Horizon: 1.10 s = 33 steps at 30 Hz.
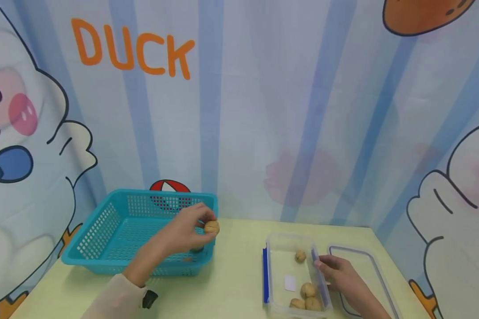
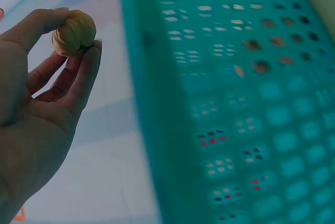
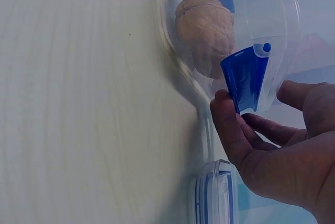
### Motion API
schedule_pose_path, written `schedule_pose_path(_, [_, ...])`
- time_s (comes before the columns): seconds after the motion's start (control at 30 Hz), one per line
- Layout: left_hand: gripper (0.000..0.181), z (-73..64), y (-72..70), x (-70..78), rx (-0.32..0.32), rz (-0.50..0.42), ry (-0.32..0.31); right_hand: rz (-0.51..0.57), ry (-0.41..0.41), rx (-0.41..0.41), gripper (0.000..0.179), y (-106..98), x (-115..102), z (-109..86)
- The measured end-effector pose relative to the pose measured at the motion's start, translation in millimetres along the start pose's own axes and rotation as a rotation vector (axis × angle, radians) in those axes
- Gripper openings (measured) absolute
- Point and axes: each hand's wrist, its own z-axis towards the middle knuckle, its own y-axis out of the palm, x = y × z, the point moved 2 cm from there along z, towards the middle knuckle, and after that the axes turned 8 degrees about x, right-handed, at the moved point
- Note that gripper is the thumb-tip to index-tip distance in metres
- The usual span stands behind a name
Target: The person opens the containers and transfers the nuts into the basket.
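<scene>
My left hand (image 1: 189,228) pinches a round tan walnut (image 1: 212,227) between thumb and fingertips, over the right end of a turquoise plastic basket (image 1: 93,262). In the left wrist view the walnut (image 2: 73,34) shows clear of the basket wall (image 2: 157,98). To the right, my right hand (image 1: 341,277) holds the right side of a transparent plastic container (image 1: 279,254), thumb and fingers about its blue latch (image 3: 245,77). Inside the container lie several walnuts (image 1: 308,290), mostly at the near end, with a lone walnut (image 1: 300,255) farther back.
A clear lid (image 1: 361,268) with a grey-blue edge lies right of the container, partly behind my right forearm. Brownish shapes (image 2: 261,67) show through the basket's holes. A white rectangle (image 1: 290,283) is on the container's floor. Behind the pale table (image 1: 239,266) hangs a printed curtain (image 1: 247,110).
</scene>
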Motion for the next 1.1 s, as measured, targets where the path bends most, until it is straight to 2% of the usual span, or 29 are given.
schedule_pose_path(0.3, [0.024, -19.9, 3.2, -44.5, -0.015, -0.035, -0.163, -0.023, 0.022, -0.014, 0.067, -2, 2, 0.3])
schedule_pose_path(0.4, [0.024, -23.1, 7.4, -57.5, -0.014, -0.03, -0.199, -0.018, 0.034, -0.013, 0.068, -1, 2, 0.3])
schedule_pose_path(0.57, [0.023, -28.1, 15.2, -75.9, -0.036, 0.019, -0.21, -0.014, 0.026, -0.022, 0.07, -1, 2, 1.4])
schedule_pose_path(0.73, [0.025, -29.1, 18.7, -81.2, -0.059, 0.015, -0.203, -0.011, 0.03, -0.017, 0.071, -2, 4, 2.2])
schedule_pose_path(1.1, [0.028, -29.9, 18.3, -82.1, -0.083, 0.012, -0.265, -0.027, 0.029, -0.022, 0.07, -1, 2, 1.8])
